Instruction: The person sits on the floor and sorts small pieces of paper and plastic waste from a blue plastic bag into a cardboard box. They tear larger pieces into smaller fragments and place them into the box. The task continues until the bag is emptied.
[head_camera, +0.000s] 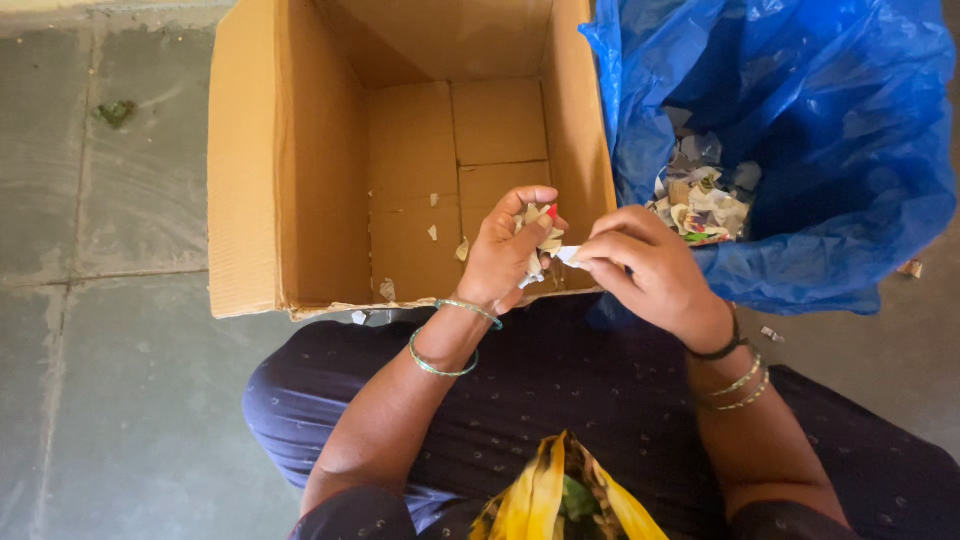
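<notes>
My left hand (505, 255) is closed around a crumpled wad of paper scraps (543, 232), held over the near edge of an open cardboard box (250, 180). My right hand (645, 270) pinches a small white scrap (567, 255) that sticks out of the wad, fingertips touching it. A few small paper bits (433, 232) lie on the box floor. To the right, an open blue plastic bag (830, 180) holds several torn paper pieces (705, 205). Both wrists wear thin bangles.
I sit on a grey tiled floor (110, 380) with dark dotted fabric over my knees and a yellow cloth (560, 495) in my lap. Small paper bits (910, 268) lie on the floor right of the bag. A green speck (117, 112) lies far left.
</notes>
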